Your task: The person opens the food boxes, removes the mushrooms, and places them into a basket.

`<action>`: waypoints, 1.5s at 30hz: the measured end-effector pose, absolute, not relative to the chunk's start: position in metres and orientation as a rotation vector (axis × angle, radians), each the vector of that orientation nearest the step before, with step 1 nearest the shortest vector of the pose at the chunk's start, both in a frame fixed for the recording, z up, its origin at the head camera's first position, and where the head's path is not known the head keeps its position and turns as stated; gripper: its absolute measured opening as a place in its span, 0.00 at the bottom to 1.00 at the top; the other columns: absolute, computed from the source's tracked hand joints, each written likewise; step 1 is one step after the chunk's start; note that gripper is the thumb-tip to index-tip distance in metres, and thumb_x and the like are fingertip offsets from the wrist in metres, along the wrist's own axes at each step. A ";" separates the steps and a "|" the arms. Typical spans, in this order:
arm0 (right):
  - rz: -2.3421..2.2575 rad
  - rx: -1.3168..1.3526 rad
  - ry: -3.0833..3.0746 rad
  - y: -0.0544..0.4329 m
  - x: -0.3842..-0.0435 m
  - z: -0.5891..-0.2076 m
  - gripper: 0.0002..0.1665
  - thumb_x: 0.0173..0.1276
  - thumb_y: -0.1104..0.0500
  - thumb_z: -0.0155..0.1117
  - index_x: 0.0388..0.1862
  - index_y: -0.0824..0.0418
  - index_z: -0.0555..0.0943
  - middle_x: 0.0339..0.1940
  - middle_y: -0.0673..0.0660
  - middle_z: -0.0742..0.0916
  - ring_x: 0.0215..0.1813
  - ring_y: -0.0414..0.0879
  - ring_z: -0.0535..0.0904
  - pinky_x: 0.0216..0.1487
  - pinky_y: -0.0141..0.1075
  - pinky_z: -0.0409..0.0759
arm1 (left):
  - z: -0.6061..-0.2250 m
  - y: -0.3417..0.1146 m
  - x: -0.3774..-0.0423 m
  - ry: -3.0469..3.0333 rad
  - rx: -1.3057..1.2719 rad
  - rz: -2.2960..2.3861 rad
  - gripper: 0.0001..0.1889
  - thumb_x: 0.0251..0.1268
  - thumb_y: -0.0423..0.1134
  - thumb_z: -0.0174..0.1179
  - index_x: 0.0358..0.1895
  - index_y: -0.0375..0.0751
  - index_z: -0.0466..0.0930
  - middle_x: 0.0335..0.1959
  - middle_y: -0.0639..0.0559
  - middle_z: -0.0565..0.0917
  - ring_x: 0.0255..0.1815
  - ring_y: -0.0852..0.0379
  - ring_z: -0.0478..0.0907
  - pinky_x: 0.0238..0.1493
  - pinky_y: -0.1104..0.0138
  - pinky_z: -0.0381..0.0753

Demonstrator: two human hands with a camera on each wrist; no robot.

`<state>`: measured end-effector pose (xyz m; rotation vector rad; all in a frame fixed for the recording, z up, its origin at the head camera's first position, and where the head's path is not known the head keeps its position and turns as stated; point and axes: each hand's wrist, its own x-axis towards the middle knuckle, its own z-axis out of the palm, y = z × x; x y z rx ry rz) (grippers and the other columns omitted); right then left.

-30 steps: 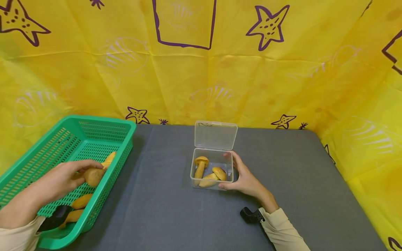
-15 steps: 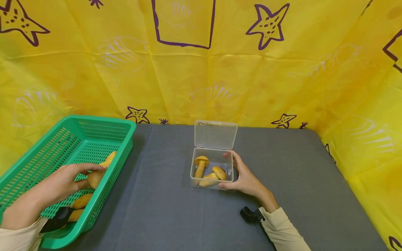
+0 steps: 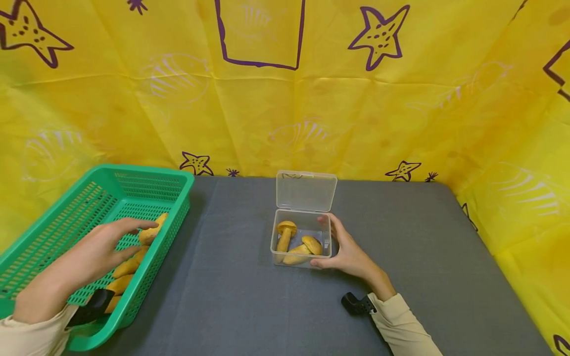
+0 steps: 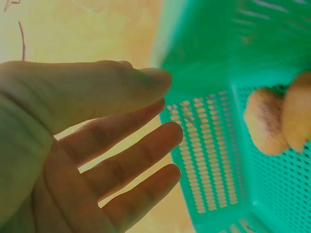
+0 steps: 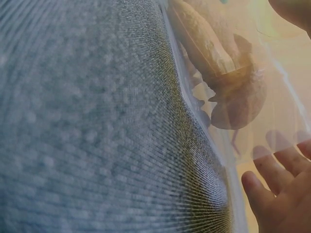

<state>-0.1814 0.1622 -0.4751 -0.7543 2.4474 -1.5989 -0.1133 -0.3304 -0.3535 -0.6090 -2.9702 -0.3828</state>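
My left hand [image 3: 84, 254] hovers over the green basket [image 3: 181, 202], thumb and fingers apart. Nothing sits between them in the left wrist view, where the mushrooms [image 4: 266, 121] lie beyond the fingertips. Several yellow-brown mushrooms [image 3: 126, 268] line the basket's right side; the farthest mushroom [image 3: 149, 236] is nearest my fingertips. On the table, my right hand [image 3: 349, 253] grips the right side of a clear plastic box [image 3: 301, 222], thumb at the front and fingers behind. Inside are an upright-lying mushroom [image 3: 284, 241] and a slanted mushroom [image 3: 299, 254]. The right wrist view shows a mushroom [image 5: 238, 97] through the clear wall.
The box's hinged lid [image 3: 306, 192] stands raised at the back. Dark grey cloth [image 3: 231, 296] covers the table around the box. A yellow patterned curtain [image 3: 254, 113] hangs behind and along the right side.
My left hand has let go of a mushroom, which now lies in the basket, and has moved slightly forward and right with fingers apart. My right hand and the box have stayed put.
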 end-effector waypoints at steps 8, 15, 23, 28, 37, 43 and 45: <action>-1.606 -0.754 2.439 0.162 -0.182 -0.477 0.59 0.49 0.54 0.83 0.74 0.51 0.55 0.74 0.61 0.67 0.78 0.56 0.60 0.76 0.60 0.56 | -0.337 -0.302 -0.121 -2.950 -0.646 -0.430 0.28 0.54 0.28 0.71 0.61 0.40 0.79 0.58 0.41 0.83 0.57 0.40 0.79 0.51 0.57 0.79; -1.603 -0.764 2.454 0.163 -0.182 -0.476 0.60 0.49 0.55 0.83 0.74 0.52 0.56 0.74 0.59 0.68 0.77 0.56 0.61 0.76 0.60 0.56 | -0.321 -0.276 -0.129 -3.015 -0.661 -0.518 0.25 0.60 0.28 0.65 0.63 0.42 0.77 0.60 0.39 0.81 0.59 0.37 0.78 0.54 0.43 0.78; -1.608 -0.772 2.450 0.164 -0.182 -0.474 0.60 0.49 0.55 0.83 0.74 0.52 0.55 0.73 0.60 0.67 0.77 0.55 0.61 0.77 0.60 0.56 | -0.311 -0.240 -0.141 -3.042 -0.729 -0.530 0.23 0.64 0.29 0.63 0.63 0.38 0.77 0.61 0.41 0.80 0.63 0.39 0.75 0.60 0.44 0.75; -1.613 -0.768 2.445 0.164 -0.182 -0.474 0.60 0.49 0.56 0.83 0.75 0.54 0.55 0.73 0.61 0.67 0.77 0.57 0.61 0.76 0.61 0.57 | -0.311 -0.218 -0.149 -3.040 -0.770 -0.549 0.22 0.65 0.29 0.62 0.63 0.37 0.77 0.61 0.42 0.81 0.62 0.40 0.77 0.60 0.45 0.76; -1.616 -0.770 2.447 0.164 -0.180 -0.475 0.61 0.49 0.56 0.83 0.75 0.55 0.54 0.73 0.62 0.68 0.76 0.59 0.62 0.74 0.62 0.59 | -0.319 -0.189 -0.160 -3.009 -0.821 -0.514 0.20 0.64 0.28 0.62 0.60 0.37 0.79 0.57 0.43 0.83 0.57 0.42 0.80 0.57 0.48 0.79; -1.610 -0.770 2.450 0.163 -0.181 -0.475 0.60 0.50 0.56 0.83 0.75 0.54 0.54 0.73 0.61 0.67 0.76 0.59 0.61 0.75 0.62 0.58 | -0.325 -0.174 -0.166 -2.984 -0.869 -0.539 0.20 0.63 0.28 0.63 0.59 0.38 0.80 0.55 0.46 0.84 0.53 0.46 0.82 0.54 0.51 0.81; -1.609 -0.775 2.450 0.163 -0.181 -0.475 0.60 0.50 0.56 0.83 0.75 0.54 0.54 0.73 0.62 0.67 0.76 0.59 0.61 0.75 0.62 0.58 | -0.327 -0.169 -0.168 -2.979 -0.879 -0.543 0.20 0.63 0.28 0.63 0.59 0.39 0.80 0.55 0.46 0.85 0.53 0.46 0.82 0.52 0.52 0.81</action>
